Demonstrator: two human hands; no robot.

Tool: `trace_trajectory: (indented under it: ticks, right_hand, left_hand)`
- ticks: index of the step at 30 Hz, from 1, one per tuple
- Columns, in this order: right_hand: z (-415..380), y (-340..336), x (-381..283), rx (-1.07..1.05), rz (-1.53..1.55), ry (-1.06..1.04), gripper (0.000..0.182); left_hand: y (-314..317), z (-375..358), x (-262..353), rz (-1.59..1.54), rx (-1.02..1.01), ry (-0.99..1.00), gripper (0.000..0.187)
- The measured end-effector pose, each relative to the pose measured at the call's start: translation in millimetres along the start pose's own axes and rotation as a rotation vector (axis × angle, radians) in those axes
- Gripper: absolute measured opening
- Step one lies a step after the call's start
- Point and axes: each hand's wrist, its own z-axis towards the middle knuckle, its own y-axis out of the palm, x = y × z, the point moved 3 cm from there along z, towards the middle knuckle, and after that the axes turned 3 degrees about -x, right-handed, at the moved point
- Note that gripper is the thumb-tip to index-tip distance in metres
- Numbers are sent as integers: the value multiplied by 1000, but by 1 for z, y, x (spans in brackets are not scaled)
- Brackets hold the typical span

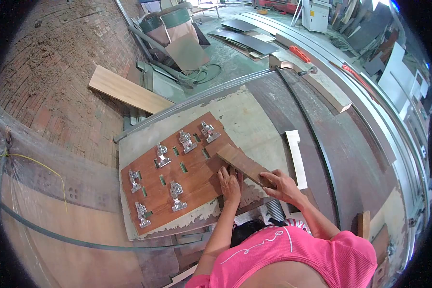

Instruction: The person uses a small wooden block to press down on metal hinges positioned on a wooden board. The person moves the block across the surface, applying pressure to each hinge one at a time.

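A reddish-brown board [201, 178] with several slots lies on the worn table top. Metal hinges [179, 196] stand in two rows on it. Over the board's right end is a narrow brown wooden piece [245, 165], tilted down to the right. My left hand [230, 184] is at the near side of this piece, fingers bent; what its fingertips hold, if anything, is hidden. The fingers of my right hand [282, 186] are closed round the right end of the piece.
To the right lies a white notched strip [296, 158], with a long dark rail [312, 129] beyond it. A long block [317, 86] and a red-handled tool [300, 54] are at the back right. A pale plank [129, 91] leans past the far left edge.
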Motion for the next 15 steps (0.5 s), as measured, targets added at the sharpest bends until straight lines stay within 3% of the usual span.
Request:
trace_trajectory:
  ticks: [15]
  right_hand:
    - [-1,-1,-3,11,-23,-5,52]
  left_hand:
    - [4,1,-2,-47,-51,-37,44]
